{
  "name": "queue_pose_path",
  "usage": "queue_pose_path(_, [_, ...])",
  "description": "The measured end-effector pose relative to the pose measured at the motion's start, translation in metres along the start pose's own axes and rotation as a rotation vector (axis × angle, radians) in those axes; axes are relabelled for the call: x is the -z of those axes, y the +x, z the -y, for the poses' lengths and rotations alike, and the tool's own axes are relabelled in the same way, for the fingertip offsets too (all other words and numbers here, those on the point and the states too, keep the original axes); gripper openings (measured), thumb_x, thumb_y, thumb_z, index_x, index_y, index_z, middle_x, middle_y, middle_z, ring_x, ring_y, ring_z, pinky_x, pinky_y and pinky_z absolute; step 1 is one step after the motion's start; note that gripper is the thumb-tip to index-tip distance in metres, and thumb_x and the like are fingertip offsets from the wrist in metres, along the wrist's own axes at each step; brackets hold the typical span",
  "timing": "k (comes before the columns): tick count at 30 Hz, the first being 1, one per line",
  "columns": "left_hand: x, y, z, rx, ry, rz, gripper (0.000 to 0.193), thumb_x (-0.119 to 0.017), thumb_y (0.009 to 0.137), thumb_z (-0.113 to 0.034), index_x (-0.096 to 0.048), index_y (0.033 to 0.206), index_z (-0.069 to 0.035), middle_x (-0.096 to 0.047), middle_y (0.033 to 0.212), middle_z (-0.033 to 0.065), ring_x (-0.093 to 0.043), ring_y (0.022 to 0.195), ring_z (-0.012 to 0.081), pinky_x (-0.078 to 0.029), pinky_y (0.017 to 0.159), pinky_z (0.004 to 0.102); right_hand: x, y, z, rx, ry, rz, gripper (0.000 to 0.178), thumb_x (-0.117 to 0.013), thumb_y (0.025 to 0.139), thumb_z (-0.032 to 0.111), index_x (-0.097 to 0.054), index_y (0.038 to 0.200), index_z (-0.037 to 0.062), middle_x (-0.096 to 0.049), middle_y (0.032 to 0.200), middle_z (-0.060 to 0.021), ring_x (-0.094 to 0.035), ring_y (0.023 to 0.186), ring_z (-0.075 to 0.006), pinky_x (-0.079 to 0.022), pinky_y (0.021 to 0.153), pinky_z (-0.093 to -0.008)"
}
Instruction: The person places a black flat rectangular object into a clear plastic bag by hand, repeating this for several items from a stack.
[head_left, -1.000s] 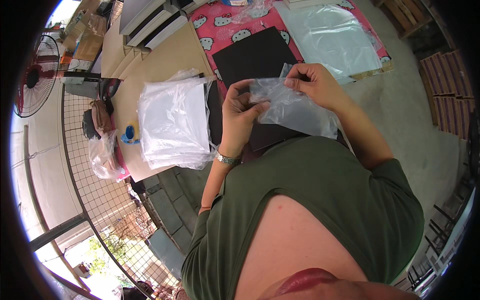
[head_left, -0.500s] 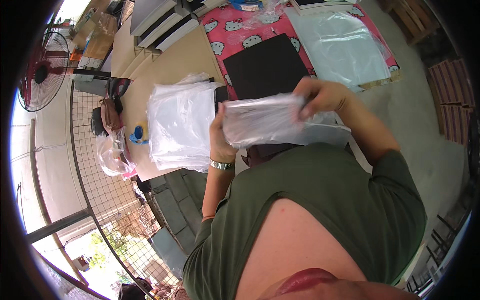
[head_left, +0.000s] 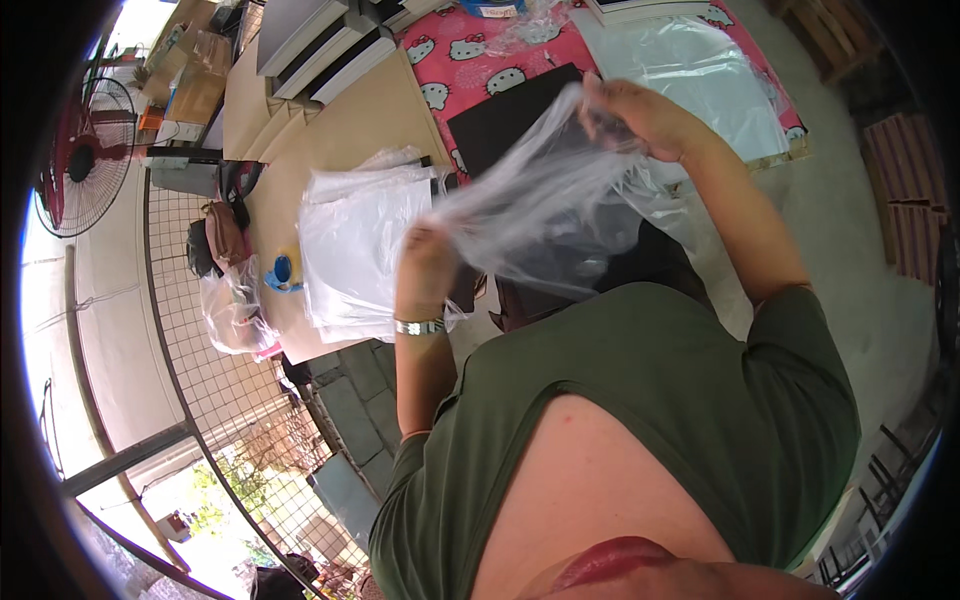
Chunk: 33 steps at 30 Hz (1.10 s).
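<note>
A clear plastic bag (head_left: 540, 195) is stretched between my two hands in front of my chest. My left hand (head_left: 428, 255), with a metal watch at the wrist, is closed on its left end; the fingers are somewhat blurred. Higher up on the right, my right hand (head_left: 640, 118) grips the bag's other end between thumb and fingers. Beyond and partly behind the plastic lies a flat black board or cover (head_left: 500, 120). Just left of my left hand rests a stack of clear plastic bags (head_left: 360, 235) on the table.
A pink patterned cloth (head_left: 440, 60) covers part of the brown table (head_left: 270, 210). More plastic sheets (head_left: 690, 90) lie at the right. Thick dark books (head_left: 330, 60) are stacked at the far left. A blue tape roll (head_left: 283, 272) sits near the left edge. A fan (head_left: 85, 155) stands beyond.
My right hand has risen and moved away from me, pulling the plastic bag from a flat, folded shape into a loose diagonal stretch. My left hand has dropped slightly to the left.
</note>
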<state>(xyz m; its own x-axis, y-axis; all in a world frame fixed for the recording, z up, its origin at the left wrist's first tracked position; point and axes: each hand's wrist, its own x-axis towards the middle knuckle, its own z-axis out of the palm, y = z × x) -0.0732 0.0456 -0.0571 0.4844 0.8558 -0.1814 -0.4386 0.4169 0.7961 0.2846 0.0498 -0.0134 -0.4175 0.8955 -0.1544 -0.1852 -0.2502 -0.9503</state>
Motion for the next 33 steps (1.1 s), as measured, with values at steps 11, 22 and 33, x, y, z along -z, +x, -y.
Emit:
queue_pose_path(11, [0.006, 0.04, 0.009, 0.306, 0.481, 0.143, 0.04, -0.058, 0.082, -0.016, -0.048, 0.115, 0.005, -0.057, 0.109, 0.0136, -0.055, 0.098, 0.0232, -0.043, 0.089, 0.0378, 0.026, 0.021, -0.014, 0.132, 0.351, -0.093, 0.016, -0.059, 0.085, 0.02, -0.059, 0.098, 0.009, -0.056, 0.072, 0.0025, -0.05, 0.063, -0.0048, -0.042, 0.056, -0.0206])
queue_pose_path(22, [0.064, 0.152, 0.017, 0.143, 0.193, -0.349, 0.021, -0.051, 0.08, -0.019, -0.059, 0.085, 0.0, -0.059, 0.072, 0.007, -0.058, 0.064, 0.0194, -0.049, 0.063, 0.0308, 0.076, 0.069, -0.056, 0.156, -0.097, -0.384, 0.042, -0.054, 0.074, 0.01, -0.052, 0.115, 0.0046, -0.058, 0.083, -0.0054, -0.053, 0.072, -0.012, -0.043, 0.066, -0.0251])
queue_pose_path(33, [0.064, 0.2, 0.02, -0.053, 1.353, -0.527, 0.03, -0.051, 0.075, -0.016, -0.064, 0.094, 0.004, -0.063, 0.083, 0.0232, -0.061, 0.083, 0.0366, -0.046, 0.074, 0.0394, 0.081, 0.131, -0.094, 0.136, -1.318, -0.821, 0.021, -0.05, 0.074, 0.012, -0.062, 0.087, 0.0002, -0.06, 0.086, -0.0209, -0.058, 0.083, -0.0376, -0.046, 0.077, -0.044])
